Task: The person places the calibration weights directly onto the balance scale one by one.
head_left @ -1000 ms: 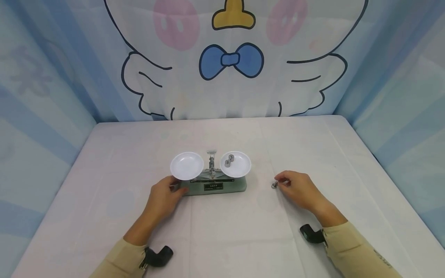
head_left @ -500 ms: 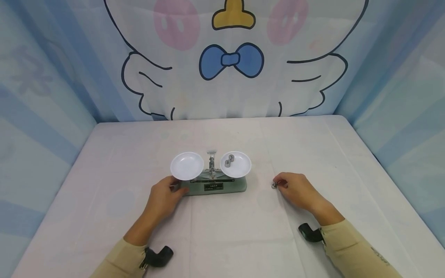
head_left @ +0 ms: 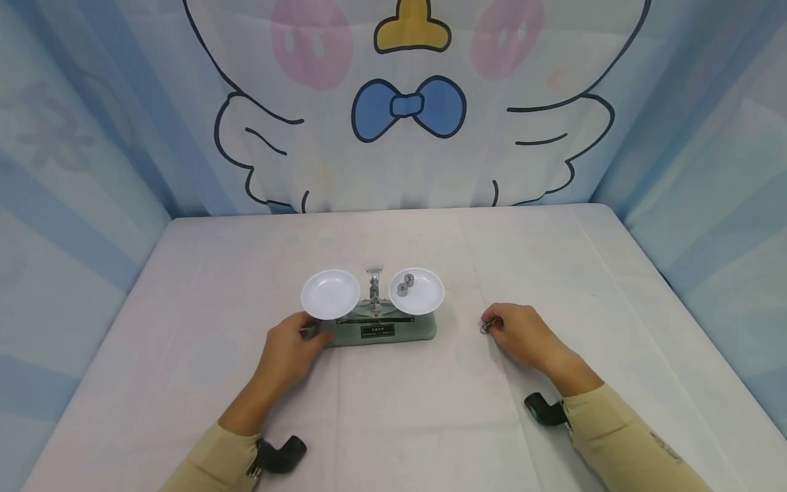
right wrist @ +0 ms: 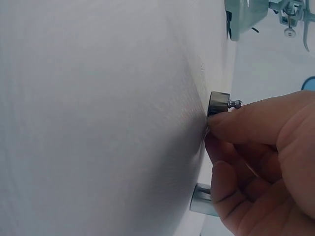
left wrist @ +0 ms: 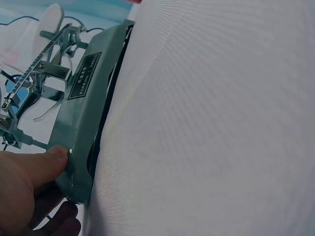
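A green two-pan balance scale (head_left: 393, 331) stands on the cloth-covered table. My left hand (head_left: 287, 352) grips the left end of its base, with the thumb (left wrist: 58, 153) on the front face. Two metal weights (head_left: 402, 289) rest in the right white pan (head_left: 430, 297); the left pan (head_left: 330, 294) holds nothing. To the right of the scale, my right hand (head_left: 522, 333) pinches low at a small knobbed weight (right wrist: 219, 103) on the cloth, thumb and finger at its side. Another metal cylinder (right wrist: 201, 200) sits partly hidden behind the curled fingers.
A pale cloth (head_left: 418, 424) covers the table. Printed curtains (head_left: 406, 171) with a cartoon figure rise behind it and at both sides. Black wrist cameras (head_left: 279, 454) are worn at both sleeves, close above the cloth.
My right hand has shifted slightly left, closer around the small weight. The weight, the scale and my left hand have stayed in place.
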Demonstrator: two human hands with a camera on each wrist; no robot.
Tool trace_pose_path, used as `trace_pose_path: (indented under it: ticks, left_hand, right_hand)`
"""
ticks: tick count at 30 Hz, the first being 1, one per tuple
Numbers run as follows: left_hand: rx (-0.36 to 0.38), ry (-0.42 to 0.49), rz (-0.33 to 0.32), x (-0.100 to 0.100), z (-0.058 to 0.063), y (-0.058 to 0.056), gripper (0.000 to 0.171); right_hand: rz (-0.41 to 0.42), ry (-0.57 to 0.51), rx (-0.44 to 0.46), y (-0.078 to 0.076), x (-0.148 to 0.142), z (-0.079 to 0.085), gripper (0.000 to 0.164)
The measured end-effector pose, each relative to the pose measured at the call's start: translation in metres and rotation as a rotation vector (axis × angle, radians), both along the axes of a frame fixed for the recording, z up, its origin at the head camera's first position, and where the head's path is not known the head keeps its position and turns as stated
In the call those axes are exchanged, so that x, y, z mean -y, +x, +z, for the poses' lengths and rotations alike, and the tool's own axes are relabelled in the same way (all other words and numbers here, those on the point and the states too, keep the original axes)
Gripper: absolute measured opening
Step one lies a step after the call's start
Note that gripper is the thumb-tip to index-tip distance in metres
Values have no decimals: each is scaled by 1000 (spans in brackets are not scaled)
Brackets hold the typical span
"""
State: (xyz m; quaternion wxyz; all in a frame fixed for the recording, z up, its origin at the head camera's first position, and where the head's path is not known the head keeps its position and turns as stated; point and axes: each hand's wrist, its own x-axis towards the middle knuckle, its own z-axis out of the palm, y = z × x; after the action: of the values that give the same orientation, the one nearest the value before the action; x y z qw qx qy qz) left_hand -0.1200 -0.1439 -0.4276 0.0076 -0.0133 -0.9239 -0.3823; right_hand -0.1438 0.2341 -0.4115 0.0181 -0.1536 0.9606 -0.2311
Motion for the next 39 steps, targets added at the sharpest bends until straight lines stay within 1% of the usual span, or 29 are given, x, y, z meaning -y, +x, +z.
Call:
trace_pose_path:
  ticks: [12,19,27,33,39]
  left_hand:
    - [8,3,5,0,0,0,43]
    - [-5,1,-1,-1,0,1,42]
    - [-24,3,-3,0,-1,2,41]
    - [-6,3,2,0,0,1,42]
    - [4,-5,5,-1,2,2,42]
  right_hand:
    - [12,5,-30,1,2,2,13]
    - [-7,8,-44,2,-1,3,13]
    - [-6,-27,-49,3,-2,8,15]
    - [-3,-84,-64,5,-2,11,18]
    - [-13,-108,-91,5,0,12,18]
